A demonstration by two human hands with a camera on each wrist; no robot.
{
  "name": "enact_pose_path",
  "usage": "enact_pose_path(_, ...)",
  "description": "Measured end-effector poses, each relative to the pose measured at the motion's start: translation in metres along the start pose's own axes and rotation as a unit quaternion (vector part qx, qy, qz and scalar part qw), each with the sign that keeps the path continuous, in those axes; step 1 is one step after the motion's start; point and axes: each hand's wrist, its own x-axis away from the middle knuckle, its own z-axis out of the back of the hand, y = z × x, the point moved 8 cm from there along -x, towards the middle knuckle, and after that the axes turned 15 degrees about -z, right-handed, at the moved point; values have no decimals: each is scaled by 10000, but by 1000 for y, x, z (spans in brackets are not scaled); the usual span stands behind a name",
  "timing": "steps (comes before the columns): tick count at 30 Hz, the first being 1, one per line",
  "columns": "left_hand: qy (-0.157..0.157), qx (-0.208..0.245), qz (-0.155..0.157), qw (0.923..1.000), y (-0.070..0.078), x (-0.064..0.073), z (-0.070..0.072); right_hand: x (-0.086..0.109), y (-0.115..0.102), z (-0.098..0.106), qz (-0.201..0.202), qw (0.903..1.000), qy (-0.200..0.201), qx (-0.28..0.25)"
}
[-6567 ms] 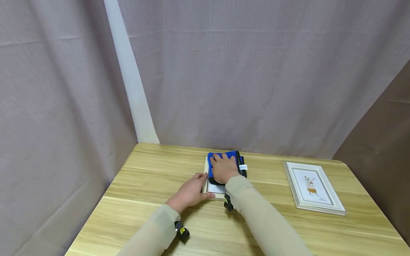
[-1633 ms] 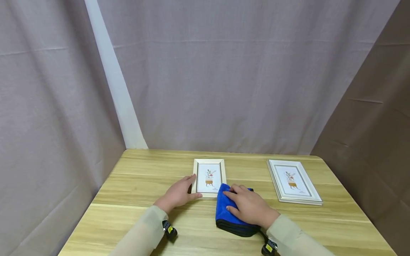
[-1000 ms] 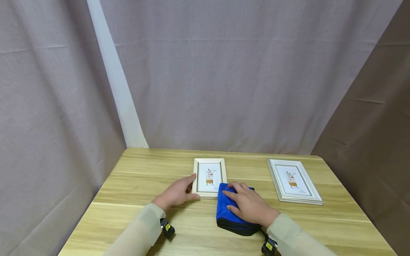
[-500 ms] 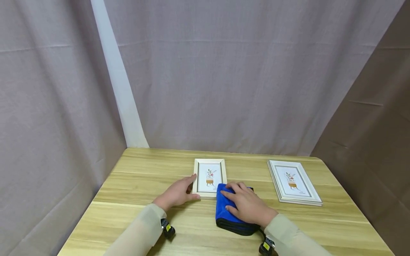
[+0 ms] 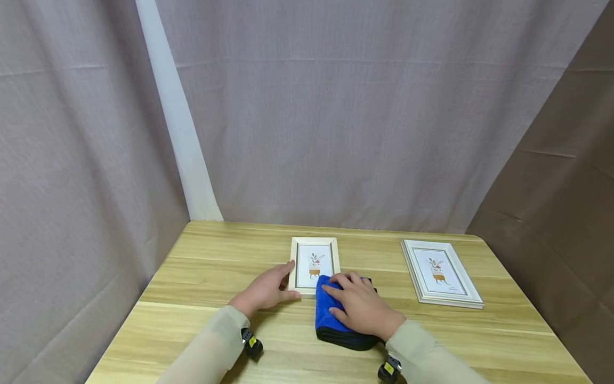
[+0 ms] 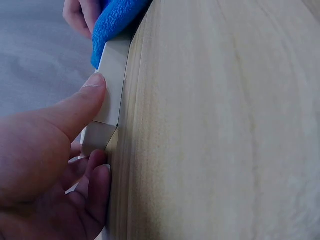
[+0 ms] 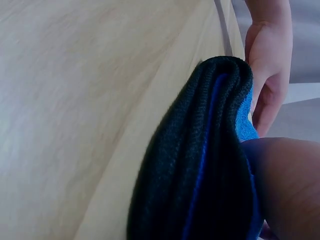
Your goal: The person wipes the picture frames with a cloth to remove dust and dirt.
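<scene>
A cream picture frame (image 5: 314, 264) with a plant drawing lies face up on the table. My left hand (image 5: 265, 289) holds its near left corner; in the left wrist view the thumb (image 6: 92, 92) presses the near edge and the fingers curl at the side. A folded blue cloth (image 5: 328, 312) with black edging overlaps the frame's near right corner and hangs over onto the table. On top of this cloth rests my right hand (image 5: 362, 304), fingers spread and extended. In the right wrist view the cloth's black-edged layers (image 7: 195, 160) face the camera.
To the right lies a larger white picture frame (image 5: 440, 273), turned slightly, with a similar drawing. The wooden table (image 5: 225, 250) ends at a grey curtain (image 5: 336, 133) behind; another curtain (image 5: 551, 224) borders the right side.
Earlier the cloth covered most of the cream frame; later it was drawn back toward me, uncovering the picture. Just now my right hand has slid it slightly left. My left hand stays at the corner.
</scene>
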Motion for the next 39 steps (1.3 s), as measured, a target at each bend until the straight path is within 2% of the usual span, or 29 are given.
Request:
enact_pose_path(11, -11, 2, 101, 9999, 1, 1, 4, -14, -28, -7, 25, 9998, -119, 172)
enact_pose_path(20, -45, -39, 38, 10000, -3, 1, 2, -20, -42, -6, 95, 9998, -48, 182)
enact_pose_path(29, -66, -172, -1, 9998, -2, -2, 2, -18, -40, -8, 186, 9983, 144, 533)
enact_pose_path(39, 45, 151, 115, 9998, -6, -1, 1, -11, -19, -3, 63, 9983, 275, 508)
